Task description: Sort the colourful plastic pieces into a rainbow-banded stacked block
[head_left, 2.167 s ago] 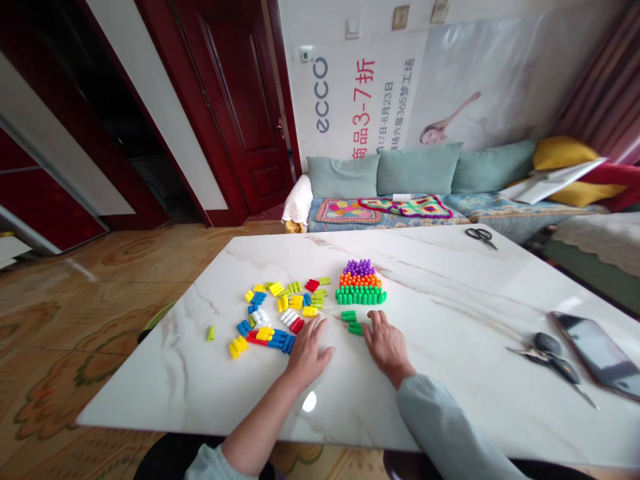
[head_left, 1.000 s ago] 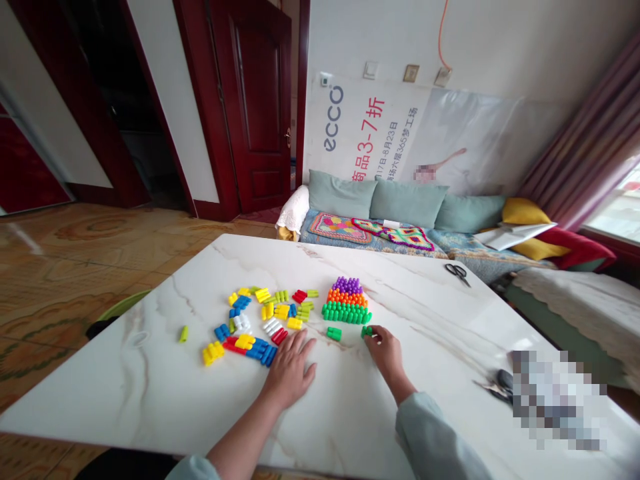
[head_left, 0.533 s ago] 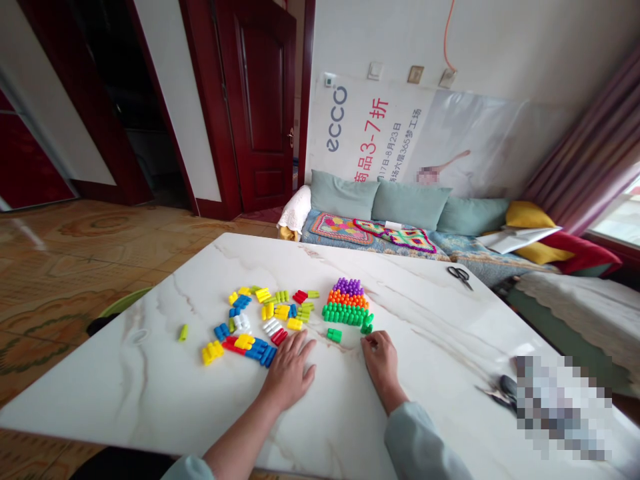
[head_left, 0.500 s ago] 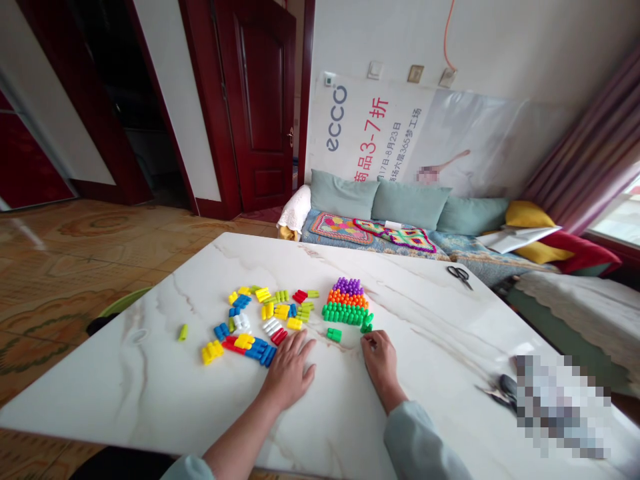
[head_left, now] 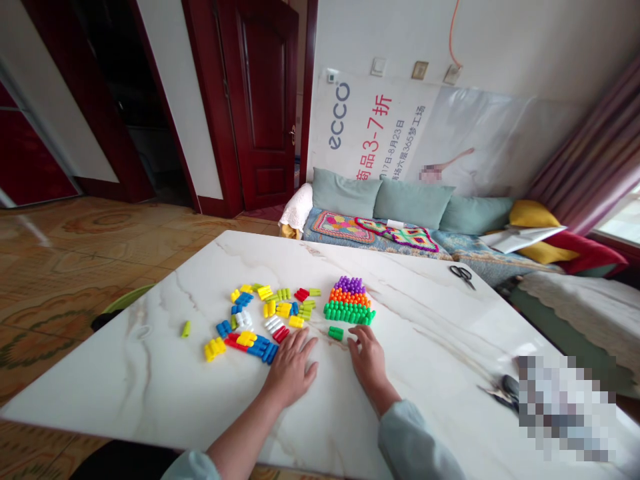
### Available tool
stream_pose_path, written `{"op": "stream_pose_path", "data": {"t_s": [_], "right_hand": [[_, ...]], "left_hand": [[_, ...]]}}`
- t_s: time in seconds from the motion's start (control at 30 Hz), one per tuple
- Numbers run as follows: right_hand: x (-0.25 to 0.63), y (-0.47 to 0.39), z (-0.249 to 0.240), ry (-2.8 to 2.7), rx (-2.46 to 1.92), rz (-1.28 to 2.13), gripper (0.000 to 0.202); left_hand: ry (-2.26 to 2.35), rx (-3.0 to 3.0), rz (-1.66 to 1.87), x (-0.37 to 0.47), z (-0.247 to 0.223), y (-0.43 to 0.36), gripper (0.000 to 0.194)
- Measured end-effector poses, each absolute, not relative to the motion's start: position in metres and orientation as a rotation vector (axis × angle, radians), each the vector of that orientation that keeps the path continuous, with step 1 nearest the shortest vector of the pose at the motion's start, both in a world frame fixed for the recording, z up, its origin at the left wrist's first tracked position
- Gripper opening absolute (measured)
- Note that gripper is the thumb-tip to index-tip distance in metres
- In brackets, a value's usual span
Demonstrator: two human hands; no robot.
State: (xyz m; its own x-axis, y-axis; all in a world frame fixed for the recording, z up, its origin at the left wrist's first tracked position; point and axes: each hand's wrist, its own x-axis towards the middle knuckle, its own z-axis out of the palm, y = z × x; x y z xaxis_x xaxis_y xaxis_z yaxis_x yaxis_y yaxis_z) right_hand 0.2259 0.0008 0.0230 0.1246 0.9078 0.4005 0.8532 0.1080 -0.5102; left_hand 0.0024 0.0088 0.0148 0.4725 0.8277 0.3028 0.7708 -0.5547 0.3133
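My left hand point(head_left: 293, 367) lies flat on the table with fingers spread, its fingertips close to the red block point(head_left: 281, 334) and the blue blocks point(head_left: 263, 349). Fingers slightly bent and apart, my right hand point(head_left: 367, 353) rests on the table holding nothing that I can see. Just left of its fingertips is a loose green block point(head_left: 335, 333), with a small gap between them. Beyond that stands a group of bullet-shaped plastic blocks in rows: green point(head_left: 349, 313) in front, orange point(head_left: 350, 297) in the middle, purple point(head_left: 349, 285) at the back.
Scattered left of the rows are yellow blocks point(head_left: 215, 349), white blocks point(head_left: 244, 320) and several others. A lone lime block point(head_left: 186, 329) lies farther left. Black scissors point(head_left: 463, 276) lie near the far right edge of the marble-patterned table point(head_left: 430, 347); another black-handled tool point(head_left: 505, 393) is at right.
My right hand has moved left, from the end of the green row towards the loose green block, and its fingers have spread. The tilted green end piece now lines up with the row.
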Motion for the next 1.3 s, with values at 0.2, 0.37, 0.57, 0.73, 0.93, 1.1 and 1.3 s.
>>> {"op": "stream_pose_path", "data": {"t_s": [0.2,0.37,0.57,0.73,0.93,1.1,1.3], "right_hand": [[0.18,0.021,0.046,-2.054,-1.94,0.072,0.03],[0.179,0.024,0.053,-2.01,-2.065,0.132,0.023],[0.216,0.018,0.041,-1.537,-1.837,0.211,0.009],[0.241,0.016,0.017,-1.314,-1.764,0.2,0.024],[0.24,0.003,0.006,-1.171,-1.7,0.083,0.032],[0.237,-0.005,0.005,-1.445,-1.696,0.173,0.035],[0.235,-0.003,0.005,-1.552,-1.791,0.072,0.035]], "left_hand": [[1.412,2.589,0.606,0.002,0.015,0.009,0.051],[1.406,2.586,0.626,0.0,0.012,0.01,0.05],[1.414,2.578,0.626,0.002,0.014,0.009,0.051],[1.417,2.59,0.605,0.002,0.015,0.009,0.053],[1.414,2.59,0.596,0.001,0.014,0.009,0.054],[1.412,2.585,0.609,0.002,0.014,0.009,0.052],[1.419,2.582,0.599,0.002,0.013,0.009,0.052]]}}
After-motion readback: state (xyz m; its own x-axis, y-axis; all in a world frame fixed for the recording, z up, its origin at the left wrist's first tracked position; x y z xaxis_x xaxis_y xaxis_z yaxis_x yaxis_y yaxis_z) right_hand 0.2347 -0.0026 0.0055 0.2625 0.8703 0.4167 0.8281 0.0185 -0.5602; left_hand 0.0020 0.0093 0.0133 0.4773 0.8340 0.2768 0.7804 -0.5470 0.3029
